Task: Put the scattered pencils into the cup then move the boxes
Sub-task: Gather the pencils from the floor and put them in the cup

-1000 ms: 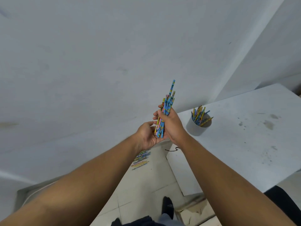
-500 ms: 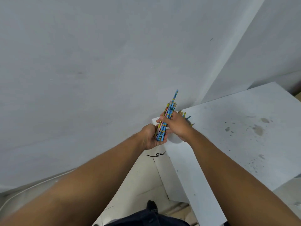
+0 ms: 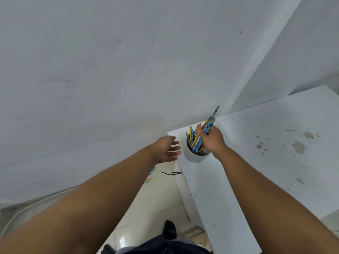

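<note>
The right hand (image 3: 212,141) grips a bunch of thin blue and yellow wooden pencils (image 3: 210,122), their low ends in the round white cup (image 3: 194,157) on the white tabletop (image 3: 256,171). The left hand (image 3: 167,150) is spread beside it, holding nothing. They look light, stiff and slippery, best held round the middle.

Plain grey walls (image 3: 110,70) meet in a corner behind a stained white table (image 3: 275,162), pale tiled floor (image 3: 156,208) below.
</note>
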Available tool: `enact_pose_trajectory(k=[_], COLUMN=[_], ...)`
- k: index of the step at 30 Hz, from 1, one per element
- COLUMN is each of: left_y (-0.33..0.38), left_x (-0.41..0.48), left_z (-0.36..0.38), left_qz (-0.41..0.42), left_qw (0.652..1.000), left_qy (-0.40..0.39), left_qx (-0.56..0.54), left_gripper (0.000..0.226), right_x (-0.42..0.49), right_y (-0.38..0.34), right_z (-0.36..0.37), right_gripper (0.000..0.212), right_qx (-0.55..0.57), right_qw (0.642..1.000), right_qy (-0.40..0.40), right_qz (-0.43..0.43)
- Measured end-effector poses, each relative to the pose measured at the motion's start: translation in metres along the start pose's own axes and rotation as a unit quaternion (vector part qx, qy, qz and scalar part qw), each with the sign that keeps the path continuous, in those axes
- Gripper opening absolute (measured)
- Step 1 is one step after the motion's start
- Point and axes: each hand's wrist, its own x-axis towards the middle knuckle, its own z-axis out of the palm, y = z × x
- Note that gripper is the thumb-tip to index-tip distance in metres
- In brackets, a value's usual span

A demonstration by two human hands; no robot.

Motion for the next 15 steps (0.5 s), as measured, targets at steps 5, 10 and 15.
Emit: enact_pose_trajectory(k=[5, 10, 15], left_y=[-0.005, -0.011, -0.022], left_x=[-0.001, -0.002, -0.011], left_z=[-0.019, -0.027, -0.042], left_qz=[-0.006, 0.014, 0.053], left_qw=[1.0, 0.998, 0.996], left_qy=[0.029, 0.05, 0.052], left_qx=[0.011, 0.024, 0.042], left_gripper=[0.026, 0.022, 0.024], right_x=[-0.002, -0.01, -0.025], right_y=[0.008, 0.004, 0.0], right_z=[0.01, 0.007, 0.017], right_gripper=[0.015, 0.021, 0.024], right_qx=[0.018, -0.009, -0.015], right_qw=[1.0, 0.999, 0.997], right_qy=[-0.006, 0.038, 0.052], right_qz=[0.005, -0.035, -0.046])
